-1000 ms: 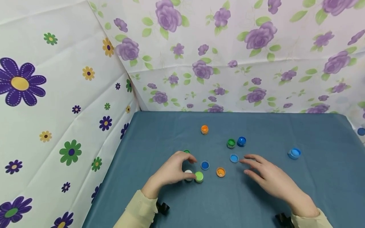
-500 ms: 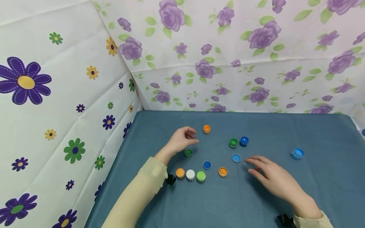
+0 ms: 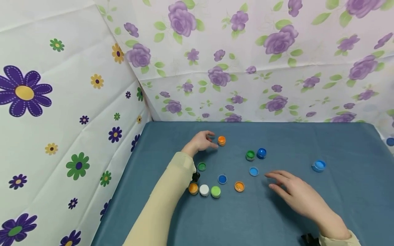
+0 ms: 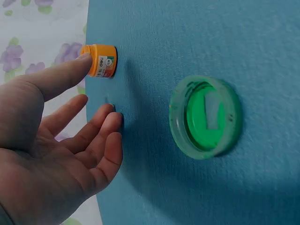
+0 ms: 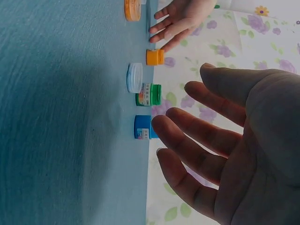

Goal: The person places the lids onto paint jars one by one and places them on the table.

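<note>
My left hand (image 3: pixel 201 141) reaches to the far part of the table, just left of an uncapped orange paint pot (image 3: pixel 221 141). Its thumb and fingers are spread apart and hold nothing. In the left wrist view the thumb tip overlaps the orange pot (image 4: pixel 104 61); whether they touch I cannot tell. A green lid (image 4: pixel 234 117) lies inside-up on the cloth near that wrist. My right hand (image 3: pixel 297 194) hovers with loosely bent fingers, holding nothing, right of a light blue lid (image 3: pixel 253 171). Beyond that lid stand uncapped green (image 3: pixel 250 155) and dark blue (image 3: pixel 261 153) pots.
Orange (image 3: pixel 193 188), white (image 3: pixel 204 190) and light green (image 3: pixel 215 192) capped pots stand in a row beside the left sleeve. A blue lid (image 3: pixel 222 179) and an orange lid (image 3: pixel 239 186) lie mid-table. An uncapped light blue pot (image 3: pixel 318 166) stands at the right.
My left hand has moved from the row of capped pots, past the green lid, up and right to the orange pot. My right hand has barely moved.
</note>
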A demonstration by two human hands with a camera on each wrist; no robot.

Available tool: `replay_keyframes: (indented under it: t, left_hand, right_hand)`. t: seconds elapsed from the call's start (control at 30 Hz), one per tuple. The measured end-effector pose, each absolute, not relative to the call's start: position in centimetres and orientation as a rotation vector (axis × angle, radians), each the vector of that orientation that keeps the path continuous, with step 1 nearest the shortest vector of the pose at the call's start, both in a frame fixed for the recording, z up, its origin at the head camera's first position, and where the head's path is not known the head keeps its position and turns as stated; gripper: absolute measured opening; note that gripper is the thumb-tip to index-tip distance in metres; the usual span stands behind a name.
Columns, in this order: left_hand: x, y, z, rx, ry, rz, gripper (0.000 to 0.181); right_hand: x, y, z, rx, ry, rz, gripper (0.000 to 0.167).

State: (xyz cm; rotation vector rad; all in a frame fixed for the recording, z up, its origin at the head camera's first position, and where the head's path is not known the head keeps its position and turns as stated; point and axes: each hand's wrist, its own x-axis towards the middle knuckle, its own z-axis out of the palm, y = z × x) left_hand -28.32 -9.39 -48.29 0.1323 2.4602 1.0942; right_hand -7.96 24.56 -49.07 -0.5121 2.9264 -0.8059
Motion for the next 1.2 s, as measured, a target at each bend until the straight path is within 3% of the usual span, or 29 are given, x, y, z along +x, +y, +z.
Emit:
replay_keyframes:
  t: [0.33,0.8,1.2]
  left_hand:
    - [-28.8,-7.6,-48.8,0.217,2.498,1.039,0.054]
    - [-29.3,-6.8,-49.2,0.136,2.477,0.988,0.051]
    - [-29.1,-7.6,-49.5,0.139,2.584,1.140,0.034]
  right_hand:
    - [-7.8,24.7,-49.0,-0.510,2.912,-0.822,0.037]
    - [-7.9,24.3,-49.0,-0.518,2.890,-0.833,0.036]
    - [-8.1,23.1,-48.8,-0.534,2.869,-0.812,0.035]
